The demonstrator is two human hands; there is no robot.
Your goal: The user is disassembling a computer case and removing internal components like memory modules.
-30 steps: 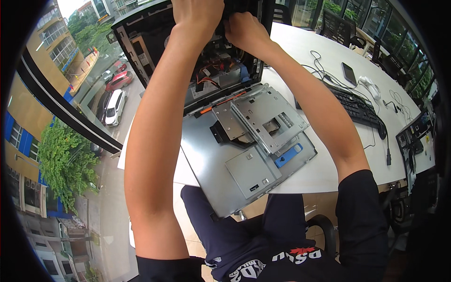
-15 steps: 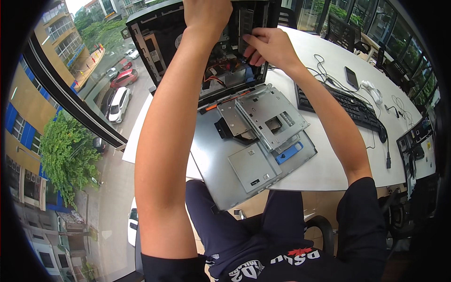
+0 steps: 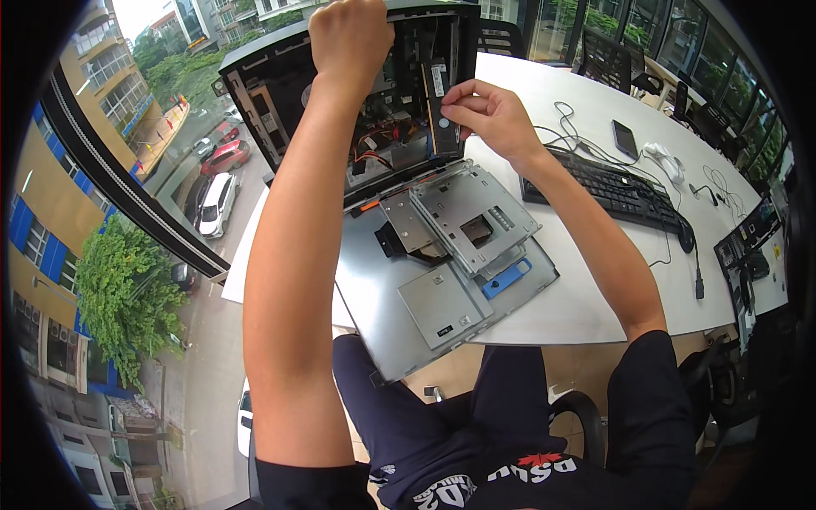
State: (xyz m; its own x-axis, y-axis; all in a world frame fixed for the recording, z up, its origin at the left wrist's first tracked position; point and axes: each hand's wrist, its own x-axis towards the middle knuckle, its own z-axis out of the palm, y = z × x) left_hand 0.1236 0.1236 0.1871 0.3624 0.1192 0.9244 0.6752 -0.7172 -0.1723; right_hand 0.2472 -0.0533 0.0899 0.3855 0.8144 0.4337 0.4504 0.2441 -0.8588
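Observation:
An open black desktop computer case (image 3: 246, 64) stands at the far side of the table, its inside facing me with cables and a circuit board showing. In front of it my right hand (image 3: 493, 119) pinches the edge of a memory module (image 3: 439, 119), a long dark stick with a gold contact edge and a white label. The module hangs nearly upright before the right part of the case. My left hand (image 3: 350, 42) is curled at the top of the case opening; its fingertips and anything in them are hidden.
A metal side panel (image 3: 374, 297) lies nearest me, jutting over the table edge, with a metal drive bracket (image 3: 476, 217) on it. To the right are a black keyboard (image 3: 612, 191), a mouse (image 3: 685, 238), a phone (image 3: 625, 138) and loose cables. A window is at the left.
My right hand has drawn back from inside the case, and the memory module now shows fully in its fingers. The left hand has shifted slightly down and left in view.

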